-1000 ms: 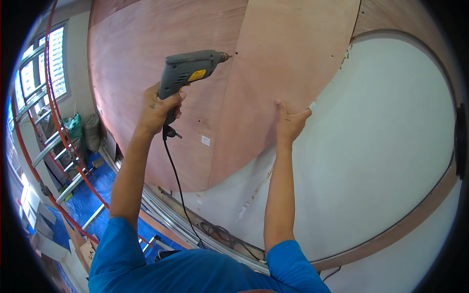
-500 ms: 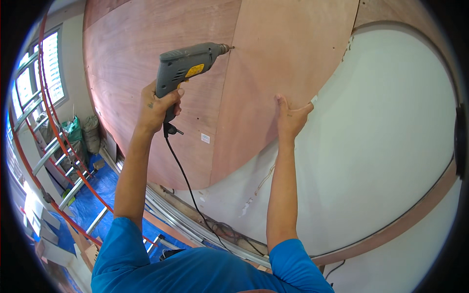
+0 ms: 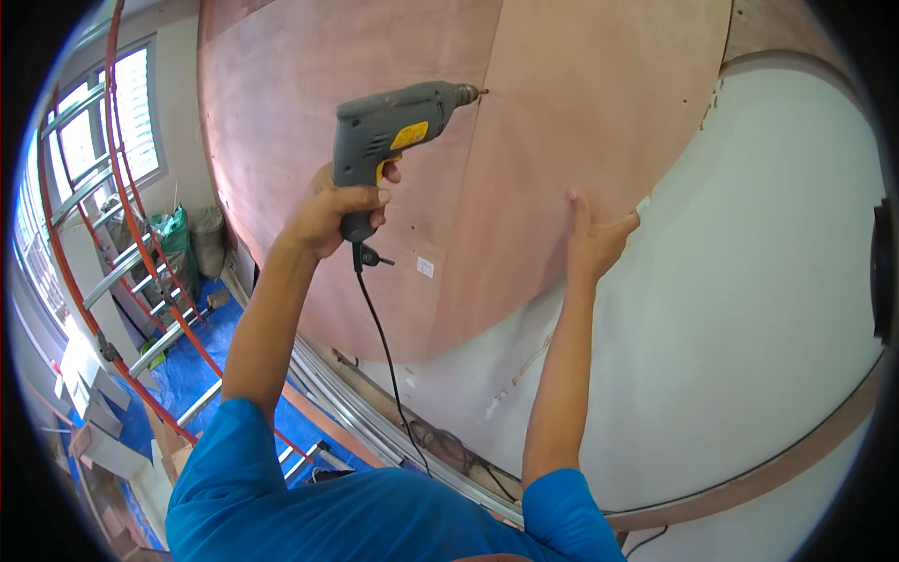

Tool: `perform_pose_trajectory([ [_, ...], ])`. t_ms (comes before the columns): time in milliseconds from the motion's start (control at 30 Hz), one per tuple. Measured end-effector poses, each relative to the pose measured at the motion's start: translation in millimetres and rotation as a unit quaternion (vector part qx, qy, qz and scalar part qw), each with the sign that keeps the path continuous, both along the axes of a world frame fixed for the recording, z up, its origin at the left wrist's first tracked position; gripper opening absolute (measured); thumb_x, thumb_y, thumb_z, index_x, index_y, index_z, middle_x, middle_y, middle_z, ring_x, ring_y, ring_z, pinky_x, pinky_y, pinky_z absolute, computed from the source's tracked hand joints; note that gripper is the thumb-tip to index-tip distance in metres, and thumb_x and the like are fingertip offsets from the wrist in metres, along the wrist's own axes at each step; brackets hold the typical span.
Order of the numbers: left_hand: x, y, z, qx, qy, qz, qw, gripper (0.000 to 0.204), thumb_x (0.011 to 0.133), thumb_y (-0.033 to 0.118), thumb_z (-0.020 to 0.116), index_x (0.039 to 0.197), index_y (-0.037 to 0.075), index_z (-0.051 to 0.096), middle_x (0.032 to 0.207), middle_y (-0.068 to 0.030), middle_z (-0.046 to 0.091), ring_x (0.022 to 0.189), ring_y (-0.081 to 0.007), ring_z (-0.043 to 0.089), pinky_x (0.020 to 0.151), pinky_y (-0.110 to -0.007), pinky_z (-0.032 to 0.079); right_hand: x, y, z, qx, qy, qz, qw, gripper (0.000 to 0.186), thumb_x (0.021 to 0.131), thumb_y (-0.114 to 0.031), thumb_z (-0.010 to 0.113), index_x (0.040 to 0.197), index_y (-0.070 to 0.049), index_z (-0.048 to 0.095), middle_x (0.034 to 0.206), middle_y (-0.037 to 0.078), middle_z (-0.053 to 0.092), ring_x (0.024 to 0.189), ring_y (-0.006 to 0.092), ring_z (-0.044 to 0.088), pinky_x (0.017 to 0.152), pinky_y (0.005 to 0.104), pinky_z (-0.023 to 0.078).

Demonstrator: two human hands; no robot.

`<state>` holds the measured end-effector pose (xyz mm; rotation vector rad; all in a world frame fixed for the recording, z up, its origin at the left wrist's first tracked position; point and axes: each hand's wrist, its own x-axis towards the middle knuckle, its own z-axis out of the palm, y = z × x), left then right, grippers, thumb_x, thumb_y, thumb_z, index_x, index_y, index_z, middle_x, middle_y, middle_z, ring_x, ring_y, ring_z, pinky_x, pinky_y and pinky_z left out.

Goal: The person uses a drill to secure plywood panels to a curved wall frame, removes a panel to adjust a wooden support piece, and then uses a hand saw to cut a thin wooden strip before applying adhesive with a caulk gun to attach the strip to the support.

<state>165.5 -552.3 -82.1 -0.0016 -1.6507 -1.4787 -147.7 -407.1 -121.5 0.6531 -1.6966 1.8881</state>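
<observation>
My left hand [image 3: 330,211] is wrapped round the handle of a grey corded drill [image 3: 389,117] with a yellow label, a finger at its yellow trigger. The bit meets a large reddish plywood panel [image 3: 346,56] close to the seam between two sheets. From the handle a black cord [image 3: 382,323] hangs down. My right hand [image 3: 596,234] holds the curved lower edge of the right plywood sheet [image 3: 552,131], thumb on its face and other fingers at the rim. Part of those fingers is hidden.
Left of me stands an orange-railed ladder [image 3: 122,267] over a blue tarp [image 3: 211,328]. Filled sacks [image 3: 208,241] sit by the wall under a window [image 3: 128,112]. Metal strips [image 3: 375,421] lie along the panel's foot. A white surface [image 3: 740,244] extends right of the plywood.
My view has shifted slightly, so the scene sits farther right in the picture. The drill stays against the plywood near the seam, and the right hand keeps its place at the edge.
</observation>
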Motion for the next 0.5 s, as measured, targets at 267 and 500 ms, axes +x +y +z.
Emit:
perform_pose_trajectory([
  [267, -14.8, 7.8, -3.4, 0.012, -0.023, 0.141, 0.990, 0.043, 0.073, 0.007, 0.071, 0.112, -0.008, 0.064, 0.077, -0.0084, 0.061, 0.051, -0.0170, 0.057, 0.054, -0.031, 0.050, -3.7, -4.3, -5.6, -0.003, -0.008, -0.005, 1.000, 0.102, 0.080, -0.035, 0.089, 0.152, 0.003, 0.028, 0.150, 0.024, 0.050, 0.138, 0.0397, 0.050, 0.114, 0.0452, 0.042],
  [500, -4.0, 18.2, 2.8, -0.065, -0.109, 0.232, 0.965, 0.021, 0.070, 0.004, 0.068, 0.089, -0.003, 0.064, 0.071, -0.0056, 0.061, 0.055, -0.0147, 0.059, 0.055, -0.029, 0.048, 5.0, -1.5, -2.1, -0.037, -0.047, 0.057, 0.997, 0.100, 0.078, -0.034, 0.092, 0.149, 0.003, 0.033, 0.147, 0.022, 0.053, 0.133, 0.0380, 0.056, 0.110, 0.0435, 0.047],
])
